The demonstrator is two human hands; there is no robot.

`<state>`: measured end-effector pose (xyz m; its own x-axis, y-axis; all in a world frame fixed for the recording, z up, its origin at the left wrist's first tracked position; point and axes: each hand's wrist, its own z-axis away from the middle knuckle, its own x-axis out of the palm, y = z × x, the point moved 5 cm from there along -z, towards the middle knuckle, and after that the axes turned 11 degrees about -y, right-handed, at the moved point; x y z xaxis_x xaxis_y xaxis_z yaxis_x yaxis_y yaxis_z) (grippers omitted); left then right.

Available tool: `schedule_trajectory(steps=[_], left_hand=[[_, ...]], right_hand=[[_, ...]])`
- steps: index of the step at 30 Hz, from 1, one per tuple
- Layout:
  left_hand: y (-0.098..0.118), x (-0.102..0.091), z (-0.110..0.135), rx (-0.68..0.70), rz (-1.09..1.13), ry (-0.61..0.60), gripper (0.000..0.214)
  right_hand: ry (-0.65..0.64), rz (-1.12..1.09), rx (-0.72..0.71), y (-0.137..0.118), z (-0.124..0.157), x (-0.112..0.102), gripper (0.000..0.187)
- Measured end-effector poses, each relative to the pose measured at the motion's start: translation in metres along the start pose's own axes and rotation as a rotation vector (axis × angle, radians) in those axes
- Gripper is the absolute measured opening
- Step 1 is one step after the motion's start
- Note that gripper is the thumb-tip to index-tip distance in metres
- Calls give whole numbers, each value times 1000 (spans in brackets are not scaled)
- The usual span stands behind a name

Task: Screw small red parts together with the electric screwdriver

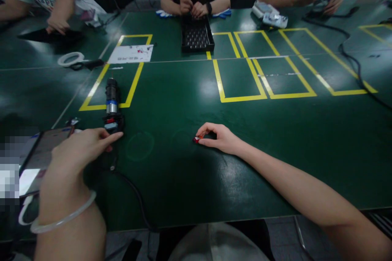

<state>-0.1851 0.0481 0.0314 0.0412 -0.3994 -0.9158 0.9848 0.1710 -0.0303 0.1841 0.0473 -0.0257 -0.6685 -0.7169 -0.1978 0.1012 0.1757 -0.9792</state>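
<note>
My left hand (82,147) is at the rear end of a black and silver electric screwdriver (112,98) with a blue band. Its fingers curl at the tool's tail, with the thumb stretched over it; part of the grip is hidden. The thin bit points away from me, and a black cord (131,185) trails from the tail towards the table's near edge. Further right, my right hand (219,136) pinches a small red part (196,139) between thumb and fingers, low over the green table (190,187). Its exact kind is too small to make out.
Yellow tape rectangles (243,99) mark the table. A white sheet (130,54) with small red bits lies beyond the screwdriver, near a white tape roll (70,59). A black tray (198,36) stands before a person opposite. A tablet-like device (49,147) lies left.
</note>
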Motion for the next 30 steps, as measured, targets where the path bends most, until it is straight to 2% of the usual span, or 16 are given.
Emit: schedule_trajectory(steps=[2, 3, 8, 13, 16, 23, 30], left_hand=[[17, 5, 3, -80, -40, -154, 64], [27, 6, 4, -93, -62, -178, 63], [78, 12, 6, 40, -183, -60, 63], [119, 25, 12, 146, -202, 85, 56], [141, 31, 22, 221, -215, 126, 54], [180, 47, 49, 494, -184, 126, 45], [205, 60, 72, 779, -107, 151, 39]], right_hand=[[17, -7, -1, 1, 0, -1, 18], [28, -7, -2, 1, 0, -1, 19], [94, -2, -8, 3, 0, -4, 20], [161, 43, -8, 3, 2, -9, 21], [180, 99, 5, 1, 2, -10, 18], [221, 170, -4, -3, 4, -13, 15], [229, 269, -33, -3, 5, -13, 14]])
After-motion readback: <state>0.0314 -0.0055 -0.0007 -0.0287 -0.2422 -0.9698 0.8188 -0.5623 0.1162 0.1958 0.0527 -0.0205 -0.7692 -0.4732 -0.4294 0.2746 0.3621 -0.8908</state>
